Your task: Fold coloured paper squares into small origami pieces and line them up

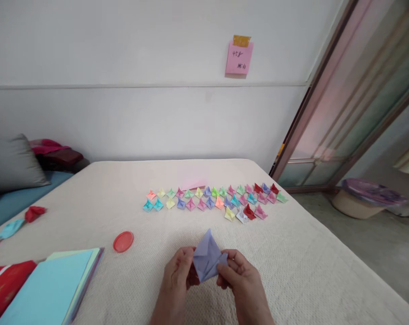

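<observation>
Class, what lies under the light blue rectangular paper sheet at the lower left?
Beneath the light blue paper sheet, a pale green paper and a thin purple edge show. What lies under its middle is covered.

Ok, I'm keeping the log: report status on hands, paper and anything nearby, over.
Left hand and right hand both gripping purple paper. Paper folded, one point facing away. Rows of small folded pieces beyond; red disc off left.
</observation>
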Action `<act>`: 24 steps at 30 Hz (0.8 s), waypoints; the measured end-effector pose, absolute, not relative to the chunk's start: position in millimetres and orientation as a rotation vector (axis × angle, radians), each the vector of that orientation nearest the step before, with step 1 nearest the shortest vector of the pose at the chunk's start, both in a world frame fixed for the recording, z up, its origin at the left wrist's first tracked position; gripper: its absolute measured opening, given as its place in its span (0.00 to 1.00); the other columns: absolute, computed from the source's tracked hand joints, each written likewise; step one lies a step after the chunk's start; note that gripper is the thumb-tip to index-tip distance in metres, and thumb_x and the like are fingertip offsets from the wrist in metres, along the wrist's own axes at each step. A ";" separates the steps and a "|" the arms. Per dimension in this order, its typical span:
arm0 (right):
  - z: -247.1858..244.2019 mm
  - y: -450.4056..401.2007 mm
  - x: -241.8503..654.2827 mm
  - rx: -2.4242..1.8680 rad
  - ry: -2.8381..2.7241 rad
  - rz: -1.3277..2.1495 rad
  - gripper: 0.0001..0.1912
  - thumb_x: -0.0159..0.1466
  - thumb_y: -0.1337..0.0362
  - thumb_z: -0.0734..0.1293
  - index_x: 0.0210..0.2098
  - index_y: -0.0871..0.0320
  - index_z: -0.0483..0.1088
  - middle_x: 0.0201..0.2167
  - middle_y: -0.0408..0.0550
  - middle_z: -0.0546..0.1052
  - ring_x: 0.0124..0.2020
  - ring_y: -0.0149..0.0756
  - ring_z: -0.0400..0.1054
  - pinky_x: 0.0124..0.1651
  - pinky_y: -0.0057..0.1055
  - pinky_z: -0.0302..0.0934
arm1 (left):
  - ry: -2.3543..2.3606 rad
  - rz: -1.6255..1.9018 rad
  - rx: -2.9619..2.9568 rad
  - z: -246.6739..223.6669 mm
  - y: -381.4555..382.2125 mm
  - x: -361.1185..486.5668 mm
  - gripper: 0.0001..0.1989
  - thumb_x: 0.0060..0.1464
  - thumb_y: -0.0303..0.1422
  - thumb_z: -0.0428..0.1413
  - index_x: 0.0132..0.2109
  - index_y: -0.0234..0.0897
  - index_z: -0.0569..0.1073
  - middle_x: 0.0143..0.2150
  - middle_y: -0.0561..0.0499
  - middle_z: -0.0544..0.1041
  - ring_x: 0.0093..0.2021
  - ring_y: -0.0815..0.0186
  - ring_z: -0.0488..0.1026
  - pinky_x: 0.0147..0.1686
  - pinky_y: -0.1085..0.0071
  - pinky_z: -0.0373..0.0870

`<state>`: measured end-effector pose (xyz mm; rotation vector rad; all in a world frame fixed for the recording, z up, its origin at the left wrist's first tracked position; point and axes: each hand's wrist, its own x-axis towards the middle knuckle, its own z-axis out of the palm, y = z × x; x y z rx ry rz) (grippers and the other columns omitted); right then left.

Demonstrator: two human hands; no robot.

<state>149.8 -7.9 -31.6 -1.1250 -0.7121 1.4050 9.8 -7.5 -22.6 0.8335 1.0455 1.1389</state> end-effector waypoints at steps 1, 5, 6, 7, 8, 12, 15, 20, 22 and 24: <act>-31.8 -7.8 149.4 -1.130 -0.738 1.405 0.06 0.51 0.67 0.69 0.30 0.60 0.70 0.16 0.38 0.70 0.18 0.26 0.60 0.23 0.25 0.51 | 1.026 1.146 0.815 -21.9 -6.7 9.5 0.15 0.60 0.43 0.49 0.38 0.35 0.71 0.27 0.53 0.70 0.28 0.69 0.65 0.29 0.73 0.62; -32.1 -7.4 146.9 -1.155 -0.800 1.403 0.06 0.49 0.68 0.68 0.28 0.59 0.69 0.15 0.37 0.69 0.16 0.27 0.59 0.22 0.25 0.51 | 0.958 1.116 0.732 -24.0 -2.6 7.7 0.10 0.54 0.38 0.56 0.33 0.35 0.70 0.25 0.55 0.69 0.25 0.71 0.63 0.27 0.73 0.61; -31.8 -7.4 146.4 -1.159 -0.806 1.404 0.06 0.49 0.68 0.67 0.28 0.59 0.69 0.15 0.37 0.68 0.16 0.27 0.59 0.22 0.25 0.51 | 0.960 1.108 0.722 -25.2 -1.7 7.3 0.09 0.52 0.36 0.58 0.31 0.34 0.70 0.24 0.55 0.68 0.24 0.71 0.63 0.27 0.73 0.61; -31.2 -7.6 146.1 -1.159 -0.809 1.404 0.05 0.49 0.68 0.67 0.28 0.59 0.69 0.15 0.37 0.68 0.17 0.27 0.59 0.22 0.25 0.51 | 0.969 1.105 0.715 -26.5 -1.1 7.0 0.09 0.50 0.35 0.59 0.30 0.34 0.69 0.23 0.56 0.68 0.24 0.71 0.63 0.27 0.73 0.61; -30.5 -7.8 145.9 -1.157 -0.812 1.408 0.05 0.49 0.69 0.67 0.28 0.59 0.69 0.15 0.37 0.68 0.17 0.27 0.59 0.22 0.25 0.51 | 0.977 1.103 0.710 -27.4 -0.8 6.9 0.09 0.48 0.33 0.60 0.29 0.34 0.69 0.23 0.56 0.68 0.23 0.71 0.62 0.26 0.73 0.61; -28.0 -8.6 145.8 -1.145 -0.809 1.420 0.04 0.50 0.69 0.67 0.28 0.59 0.68 0.16 0.37 0.69 0.18 0.26 0.58 0.23 0.25 0.51 | 0.982 1.116 0.691 -27.7 -1.8 7.8 0.08 0.44 0.30 0.60 0.25 0.35 0.67 0.21 0.57 0.66 0.22 0.71 0.62 0.25 0.73 0.60; -27.6 -8.4 145.9 -1.155 -0.801 1.418 0.05 0.50 0.68 0.68 0.27 0.59 0.68 0.17 0.38 0.69 0.18 0.26 0.57 0.23 0.25 0.51 | 0.973 1.115 0.678 -25.8 -3.1 8.7 0.07 0.43 0.28 0.58 0.25 0.35 0.66 0.21 0.56 0.67 0.23 0.70 0.63 0.25 0.72 0.62; -33.3 -5.2 147.7 -1.161 -0.766 1.377 0.08 0.49 0.66 0.69 0.29 0.59 0.68 0.16 0.38 0.69 0.18 0.26 0.57 0.22 0.25 0.51 | 0.943 1.050 0.700 -24.2 -3.4 9.8 0.03 0.41 0.25 0.56 0.26 0.35 0.68 0.22 0.54 0.69 0.24 0.68 0.67 0.28 0.71 0.64; -36.9 -3.6 149.3 -1.160 -0.752 1.356 0.10 0.48 0.65 0.70 0.30 0.59 0.69 0.15 0.37 0.68 0.17 0.26 0.57 0.22 0.25 0.51 | 0.959 1.018 0.728 -24.1 -3.2 10.0 0.03 0.40 0.24 0.55 0.27 0.35 0.69 0.23 0.53 0.70 0.25 0.67 0.68 0.29 0.71 0.64; -39.0 -2.4 150.6 -1.155 -0.750 1.343 0.11 0.49 0.64 0.71 0.31 0.58 0.69 0.15 0.35 0.66 0.17 0.26 0.58 0.21 0.25 0.51 | 1.001 1.002 0.768 -24.5 -3.0 10.0 0.05 0.38 0.23 0.56 0.28 0.34 0.71 0.24 0.53 0.71 0.26 0.66 0.69 0.29 0.71 0.64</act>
